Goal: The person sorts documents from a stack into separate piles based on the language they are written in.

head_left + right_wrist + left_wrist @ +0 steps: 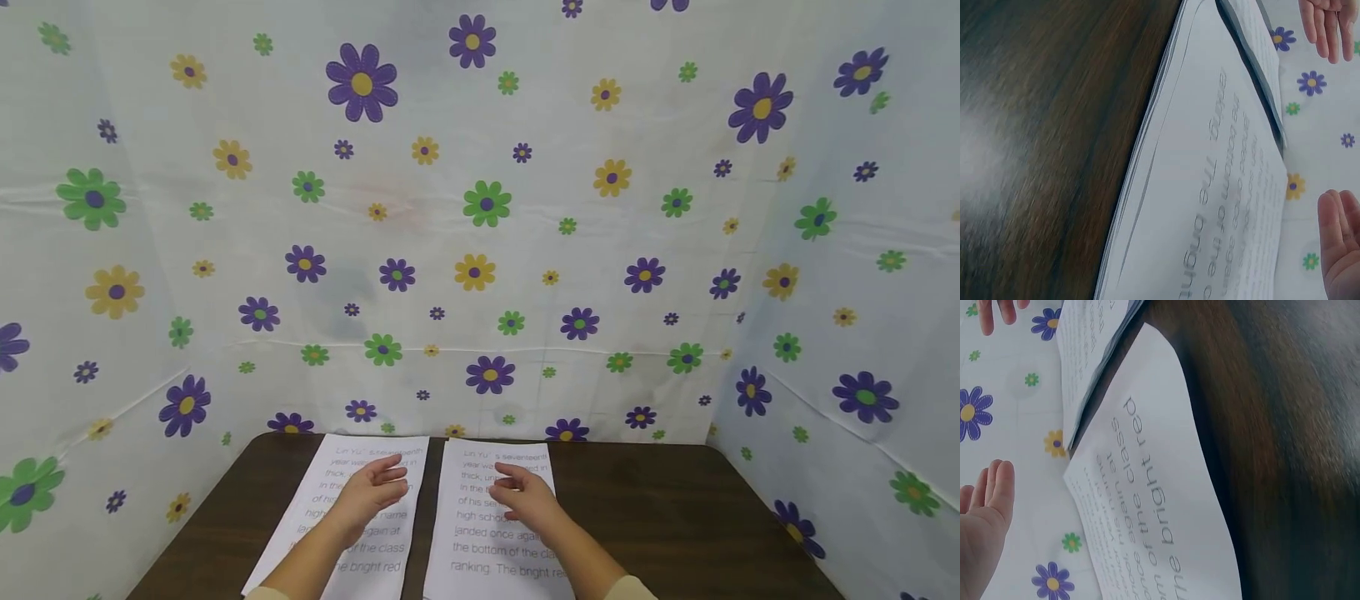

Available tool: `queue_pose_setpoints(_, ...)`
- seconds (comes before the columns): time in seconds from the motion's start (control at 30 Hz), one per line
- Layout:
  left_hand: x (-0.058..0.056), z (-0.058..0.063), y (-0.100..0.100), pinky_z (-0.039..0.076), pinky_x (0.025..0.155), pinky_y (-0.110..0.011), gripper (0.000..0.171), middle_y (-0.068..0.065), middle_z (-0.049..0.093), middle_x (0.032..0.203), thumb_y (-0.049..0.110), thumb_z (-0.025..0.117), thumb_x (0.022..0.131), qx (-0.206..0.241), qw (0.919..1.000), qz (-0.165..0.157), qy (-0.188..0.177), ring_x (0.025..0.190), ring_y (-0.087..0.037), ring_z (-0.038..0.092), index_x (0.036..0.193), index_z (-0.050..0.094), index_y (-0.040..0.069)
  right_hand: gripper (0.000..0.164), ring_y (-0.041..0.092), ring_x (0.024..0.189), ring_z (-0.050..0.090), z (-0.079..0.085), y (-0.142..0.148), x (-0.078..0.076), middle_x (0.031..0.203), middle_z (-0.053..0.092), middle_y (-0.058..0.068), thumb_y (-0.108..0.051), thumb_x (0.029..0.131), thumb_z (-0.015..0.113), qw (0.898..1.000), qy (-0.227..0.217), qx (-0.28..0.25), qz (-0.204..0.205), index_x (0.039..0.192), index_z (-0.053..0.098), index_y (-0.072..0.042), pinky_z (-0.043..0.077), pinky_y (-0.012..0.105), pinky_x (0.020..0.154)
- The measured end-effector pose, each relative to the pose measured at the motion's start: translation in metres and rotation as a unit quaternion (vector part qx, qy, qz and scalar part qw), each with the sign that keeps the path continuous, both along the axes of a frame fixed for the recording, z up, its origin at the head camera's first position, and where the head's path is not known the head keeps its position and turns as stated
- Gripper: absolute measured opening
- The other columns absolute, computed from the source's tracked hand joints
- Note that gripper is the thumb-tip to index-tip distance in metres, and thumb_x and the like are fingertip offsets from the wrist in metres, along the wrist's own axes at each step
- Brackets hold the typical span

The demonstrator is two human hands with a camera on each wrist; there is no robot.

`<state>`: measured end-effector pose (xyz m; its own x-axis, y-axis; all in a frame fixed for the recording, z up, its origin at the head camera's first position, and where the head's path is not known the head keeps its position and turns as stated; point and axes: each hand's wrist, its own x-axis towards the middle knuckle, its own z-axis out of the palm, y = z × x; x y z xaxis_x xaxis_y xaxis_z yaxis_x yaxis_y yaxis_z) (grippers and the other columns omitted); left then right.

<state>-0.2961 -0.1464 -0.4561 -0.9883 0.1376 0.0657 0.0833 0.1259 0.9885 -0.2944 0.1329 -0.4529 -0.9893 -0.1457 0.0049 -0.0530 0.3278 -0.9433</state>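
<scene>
"where is the left paper (375, 546)?"
"on the worktop (645, 517), just beside the right paper (480, 529)."
"what hovers above?"
"the left hand (371, 493) over the left paper, the right hand (527, 498) over the right one; each grip is loose, fingers relaxed, holding nothing."
"and behind?"
"flowered cloth (570, 250)."

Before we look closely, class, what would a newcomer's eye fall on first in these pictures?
First, the flowered backdrop, its purple, green and yellow blooms filling the space behind and beside the dark table. Next, the left page and right page, side by side in large print on the table. Then the left hand and right hand, raised above them, holding nothing.
</scene>
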Motion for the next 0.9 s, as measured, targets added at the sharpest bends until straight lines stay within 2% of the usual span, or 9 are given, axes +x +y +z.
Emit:
queue_pose_setpoints(0.3,-0.005,-0.009,0.015,0.053,0.098,-0.048,0.071,-0.036,0.045,0.14,0.002,0.064,0.083,-0.006,0.9997,0.012,-0.021,0.119,-0.043,0.059,0.146,0.033,-0.009,0.058,0.021,0.1,0.065,-0.007,0.022,0.001,0.118,0.064,0.018,-0.023,0.09,0.069,1.0,-0.001,0.008,-0.02,0.139,0.05,0.0,0.061,0.041,0.08)
queue_pose_setpoints(0.43,-0.003,-0.01,0.02,0.052,0.099,-0.048,0.073,-0.038,0.042,0.141,0.002,0.064,0.082,-0.009,0.9997,-0.005,-0.023,0.122,-0.046,0.055,0.146,0.031,-0.01,0.057,0.025,0.1,0.067,-0.009,0.031,0.002,0.117,0.065,0.018,-0.023,0.09,0.069,1.0,-0.004,0.012,-0.027,0.139,0.051,0.0,0.061,0.041,0.08)
queue_pose_setpoints(0.63,-0.003,-0.011,0.026,0.051,0.099,-0.052,0.077,-0.037,0.043,0.141,0.005,0.067,0.08,-0.046,0.9984,0.001,-0.032,0.124,-0.049,0.052,0.147,0.03,-0.009,0.058,0.033,0.102,0.067,-0.017,0.044,0.001,0.117,0.064,0.021,-0.021,0.091,0.066,0.999,-0.003,0.013,-0.041,0.14,0.048,0.003,0.061,0.043,0.079)
queue_pose_setpoints(0.73,-0.004,-0.015,0.028,0.051,0.099,-0.053,0.08,-0.038,0.041,0.142,0.007,0.068,0.079,-0.073,0.9961,-0.001,-0.049,0.124,-0.05,0.051,0.147,0.029,-0.009,0.057,0.029,0.099,0.067,-0.023,0.05,0.0,0.116,0.065,0.02,-0.02,0.091,0.065,0.999,0.001,0.02,-0.05,0.14,0.048,0.004,0.061,0.043,0.078)
queue_pose_setpoints(0.9,-0.002,-0.021,0.033,0.05,0.099,-0.054,0.083,-0.041,0.036,0.143,0.008,0.068,0.078,-0.083,0.9943,-0.018,-0.064,0.127,-0.053,0.047,0.148,0.027,-0.009,0.057,0.022,0.096,0.065,-0.029,0.062,0.001,0.114,0.066,0.019,-0.02,0.09,0.066,0.997,0.004,0.035,-0.07,0.138,0.049,0.004,0.061,0.044,0.077)
